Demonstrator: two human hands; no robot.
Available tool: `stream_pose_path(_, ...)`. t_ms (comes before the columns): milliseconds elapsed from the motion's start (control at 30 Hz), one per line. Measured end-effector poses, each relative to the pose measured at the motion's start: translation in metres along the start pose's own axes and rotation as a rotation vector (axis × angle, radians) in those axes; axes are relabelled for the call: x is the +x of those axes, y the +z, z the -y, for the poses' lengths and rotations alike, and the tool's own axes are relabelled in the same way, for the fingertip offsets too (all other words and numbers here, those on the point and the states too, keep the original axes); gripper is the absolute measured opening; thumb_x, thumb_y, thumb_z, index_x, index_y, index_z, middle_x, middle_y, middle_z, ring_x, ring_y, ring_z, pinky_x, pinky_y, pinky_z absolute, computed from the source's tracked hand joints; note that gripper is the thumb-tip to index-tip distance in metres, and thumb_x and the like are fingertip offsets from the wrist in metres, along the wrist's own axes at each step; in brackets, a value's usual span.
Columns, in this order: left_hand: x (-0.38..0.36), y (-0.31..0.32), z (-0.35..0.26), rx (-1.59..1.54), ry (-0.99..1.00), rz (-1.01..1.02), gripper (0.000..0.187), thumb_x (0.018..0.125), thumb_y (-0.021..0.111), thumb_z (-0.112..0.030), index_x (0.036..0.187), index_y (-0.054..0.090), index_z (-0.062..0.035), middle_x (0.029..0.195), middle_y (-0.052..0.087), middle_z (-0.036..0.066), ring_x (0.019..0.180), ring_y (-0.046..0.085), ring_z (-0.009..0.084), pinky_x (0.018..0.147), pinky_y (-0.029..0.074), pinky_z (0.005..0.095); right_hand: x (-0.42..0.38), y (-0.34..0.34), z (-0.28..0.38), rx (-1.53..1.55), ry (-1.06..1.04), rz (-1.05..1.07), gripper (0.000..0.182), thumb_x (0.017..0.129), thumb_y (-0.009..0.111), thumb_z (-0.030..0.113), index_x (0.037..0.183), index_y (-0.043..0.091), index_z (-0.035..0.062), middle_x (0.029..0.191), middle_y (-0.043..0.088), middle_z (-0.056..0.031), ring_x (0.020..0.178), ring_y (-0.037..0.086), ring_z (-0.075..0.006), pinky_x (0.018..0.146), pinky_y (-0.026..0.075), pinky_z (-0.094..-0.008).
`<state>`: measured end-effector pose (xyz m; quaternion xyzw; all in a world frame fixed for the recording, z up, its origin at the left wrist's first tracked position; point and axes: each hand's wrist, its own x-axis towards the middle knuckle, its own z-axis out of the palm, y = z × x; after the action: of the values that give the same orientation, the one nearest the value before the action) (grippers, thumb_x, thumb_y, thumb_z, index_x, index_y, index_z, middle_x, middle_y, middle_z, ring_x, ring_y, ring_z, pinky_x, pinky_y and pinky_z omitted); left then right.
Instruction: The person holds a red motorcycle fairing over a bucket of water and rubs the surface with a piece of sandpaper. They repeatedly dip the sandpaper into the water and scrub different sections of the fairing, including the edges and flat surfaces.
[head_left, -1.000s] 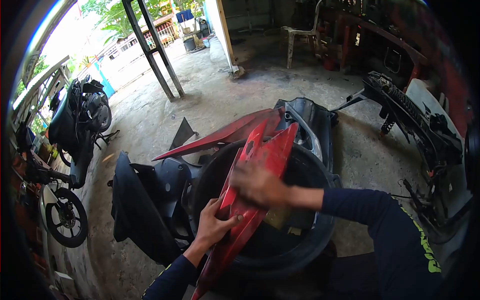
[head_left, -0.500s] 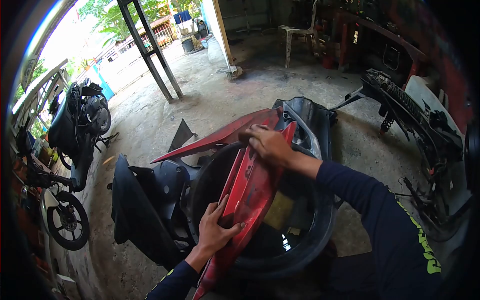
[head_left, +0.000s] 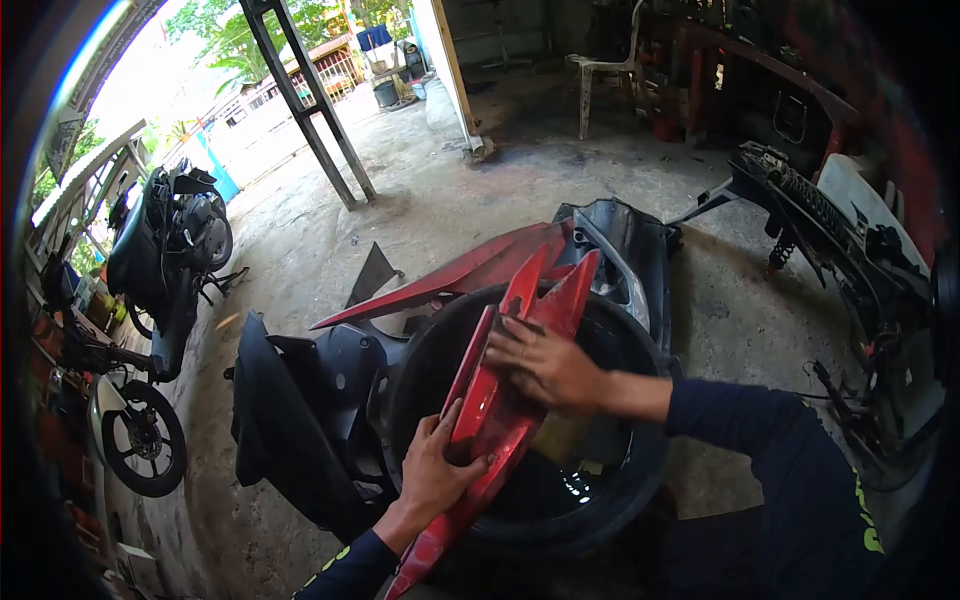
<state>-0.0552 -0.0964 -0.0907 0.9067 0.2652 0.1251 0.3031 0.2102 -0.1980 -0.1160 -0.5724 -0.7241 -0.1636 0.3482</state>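
Note:
A long red fairing panel [head_left: 497, 440] with a forked upper end lies tilted over a round black tub [head_left: 650, 470]. My left hand [head_left: 438, 468] grips the panel's lower part, thumb on its face and fingers at its left edge. Across the middle of the panel lies my right hand [head_left: 545, 368], its fingers pressed together on the surface; whether something is under the palm is hidden. Water and a yellowish block [head_left: 562, 438] show inside the tub.
Another red panel [head_left: 450, 268] and black plastic fairings [head_left: 300, 420] lie around the tub. Motorcycles [head_left: 165, 250] stand at left, a bare frame [head_left: 800, 230] at right. Behind are a metal post [head_left: 310, 110] and a plastic chair [head_left: 608, 66].
My right hand has slid down along the panel from near its upper end to its middle. My left hand keeps its hold. The view has shifted slightly.

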Motion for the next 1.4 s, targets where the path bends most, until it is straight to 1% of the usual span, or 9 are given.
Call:
stream_pose_path(100, 0.003, 0.001, -0.001, 0.016, 0.013, -0.012, 0.095, 0.074, 0.09, -0.038, 0.156, 0.05, -0.0097, 0.135, 0.057, 0.019, 0.124, 0.062, 0.0366, 0.104, 0.052, 0.0445, 0.031, -0.019, -0.053, -0.034, 0.308, 0.035, 0.042, 0.101, 0.058, 0.022, 0.138, 0.064, 0.0031, 0.144, 0.061, -0.0183, 0.142, 0.047, -0.0485, 0.121, 0.037, -0.0543)
stream_pose_path(333, 0.0, -0.001, -0.007, -0.001, 0.003, 0.037, 0.094, 0.074, 0.091, -0.034, 0.155, 0.05, -0.0062, 0.136, 0.057, 0.022, 0.125, 0.061, 0.0382, 0.106, 0.051, 0.0445, 0.001, -0.009, -0.01, 0.027, 0.139, -0.014, 0.04, 0.101, 0.059, 0.017, 0.138, 0.065, 0.0044, 0.149, 0.058, -0.0199, 0.144, 0.046, -0.0456, 0.122, 0.034, -0.0589)
stream_pose_path(433, 0.004, -0.001, -0.006, 0.02, 0.036, -0.002, 0.094, 0.074, 0.091, -0.033, 0.154, 0.05, -0.0057, 0.137, 0.056, 0.023, 0.125, 0.061, 0.0388, 0.106, 0.051, 0.0442, 0.033, -0.015, -0.068, -0.043, 0.45, -0.115, 0.045, 0.098, 0.062, 0.017, 0.142, 0.062, 0.006, 0.151, 0.055, -0.0216, 0.144, 0.046, -0.0462, 0.119, 0.036, -0.0604)
stream_pose_path(567, 0.004, -0.003, -0.004, 0.001, 0.004, 0.029, 0.094, 0.075, 0.091, -0.033, 0.154, 0.05, -0.004, 0.138, 0.055, 0.024, 0.126, 0.06, 0.039, 0.107, 0.051, 0.044, -0.005, 0.003, -0.007, -0.025, 0.207, -0.044, 0.048, 0.096, 0.063, 0.016, 0.144, 0.061, 0.0099, 0.151, 0.056, -0.0167, 0.148, 0.041, -0.0467, 0.118, 0.036, -0.0627)
stream_pose_path(933, 0.005, 0.0, -0.006, -0.034, -0.017, 0.038, 0.095, 0.076, 0.091, -0.033, 0.155, 0.049, -0.0028, 0.138, 0.054, 0.025, 0.128, 0.058, 0.0392, 0.109, 0.049, 0.0435, 0.0, -0.001, -0.009, 0.089, 0.255, -0.051, 0.042, 0.101, 0.06, 0.022, 0.138, 0.064, 0.0025, 0.145, 0.06, -0.0216, 0.142, 0.045, -0.0509, 0.118, 0.038, -0.0605)
stream_pose_path(1067, 0.005, 0.004, -0.01, -0.012, 0.007, -0.012, 0.093, 0.074, 0.093, -0.031, 0.152, 0.052, -0.0022, 0.135, 0.058, 0.022, 0.124, 0.061, 0.0362, 0.106, 0.05, 0.0423, 0.022, 0.005, -0.072, -0.069, 0.526, -0.176, 0.045, 0.098, 0.065, 0.022, 0.139, 0.063, 0.0023, 0.146, 0.058, -0.0253, 0.141, 0.048, -0.0483, 0.116, 0.039, -0.0598)
stream_pose_path(1167, 0.005, 0.0, -0.01, 0.003, -0.007, 0.015, 0.094, 0.076, 0.091, -0.034, 0.154, 0.05, -0.003, 0.138, 0.055, 0.023, 0.126, 0.06, 0.0383, 0.107, 0.05, 0.0434, 0.004, 0.006, -0.002, 0.043, 0.127, -0.024, 0.045, 0.101, 0.058, 0.022, 0.141, 0.058, 0.0007, 0.141, 0.058, -0.0312, 0.134, 0.054, -0.0481, 0.118, 0.037, -0.0554)
stream_pose_path(1300, 0.008, 0.002, -0.012, -0.005, -0.006, 0.028, 0.094, 0.078, 0.088, -0.037, 0.157, 0.047, -0.0067, 0.141, 0.052, 0.024, 0.129, 0.058, 0.0401, 0.109, 0.049, 0.0444, 0.028, -0.016, -0.058, 0.067, 0.459, -0.064, 0.043, 0.103, 0.054, 0.021, 0.141, 0.059, 0.0009, 0.145, 0.057, -0.0285, 0.139, 0.051, -0.0479, 0.121, 0.035, -0.054)
stream_pose_path(1400, 0.01, -0.002, -0.01, 0.019, -0.005, 0.037, 0.095, 0.078, 0.088, -0.037, 0.158, 0.046, -0.0078, 0.142, 0.052, 0.024, 0.129, 0.057, 0.0398, 0.109, 0.049, 0.0444, 0.01, 0.01, -0.03, 0.018, 0.234, -0.054, 0.042, 0.104, 0.055, 0.021, 0.141, 0.061, 0.0038, 0.144, 0.059, -0.025, 0.143, 0.05, -0.0409, 0.122, 0.034, -0.055)
